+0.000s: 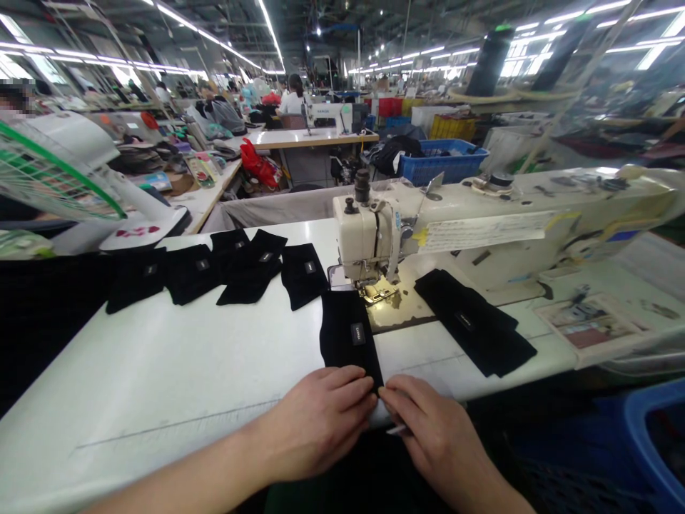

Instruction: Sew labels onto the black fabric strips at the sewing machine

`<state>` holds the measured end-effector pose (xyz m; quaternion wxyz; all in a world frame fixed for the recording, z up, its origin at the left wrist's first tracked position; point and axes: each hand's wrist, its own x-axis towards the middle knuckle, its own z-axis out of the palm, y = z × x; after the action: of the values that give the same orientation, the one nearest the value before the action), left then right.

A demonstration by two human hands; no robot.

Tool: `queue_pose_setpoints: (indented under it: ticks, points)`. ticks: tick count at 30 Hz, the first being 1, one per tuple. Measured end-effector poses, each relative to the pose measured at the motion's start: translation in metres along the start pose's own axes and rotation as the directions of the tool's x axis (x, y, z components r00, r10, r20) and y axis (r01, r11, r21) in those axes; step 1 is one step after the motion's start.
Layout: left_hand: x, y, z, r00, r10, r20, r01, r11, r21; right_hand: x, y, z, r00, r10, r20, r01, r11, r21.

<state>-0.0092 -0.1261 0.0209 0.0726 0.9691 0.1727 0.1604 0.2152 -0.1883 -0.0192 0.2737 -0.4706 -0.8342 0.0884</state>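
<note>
A black fabric piece with a small label [347, 325] lies on the white table, its far end beside the needle area of the sewing machine [369, 235]. My left hand [329, 410] has its fingers pressed together on the near end of this piece. At the piece's near right corner, my right hand [431, 425] pinches the fabric edge, with a small pale object showing under its fingers. Several labelled black pieces [193, 273] lie in a row at the back left. More black pieces [474, 321] are stacked right of the needle.
A fan [69, 171] stands at the left. The table [176, 371] carries a printed ruler line near its front edge. A small parts tray [594, 325] sits at the right, above a blue basket [642, 421]. Other workstations and people are behind.
</note>
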Motion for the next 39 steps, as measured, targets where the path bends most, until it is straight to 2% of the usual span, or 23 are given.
queue_pose_setpoints:
  ticks: [18,25,31,39]
  points:
    - [0.011,-0.018,-0.004,0.999,-0.026,0.027,0.026,0.999,-0.020,0.028,0.009,0.000,0.998,0.054,0.040,-0.053,0.998,-0.019]
    - [0.013,-0.030,-0.002,0.999,-0.028,0.021,0.028,1.000,-0.004,0.043,0.015,-0.001,0.994,0.073,0.077,-0.069,0.996,-0.051]
    - [0.016,-0.042,-0.003,0.999,-0.032,0.023,0.032,0.999,0.004,0.056,0.021,0.002,0.996,0.064,0.058,-0.059,0.995,-0.084]
    - [0.021,-0.059,-0.003,0.999,-0.034,0.024,0.033,0.999,0.017,0.074,0.025,0.001,0.982,0.137,0.129,-0.121,0.985,-0.121]
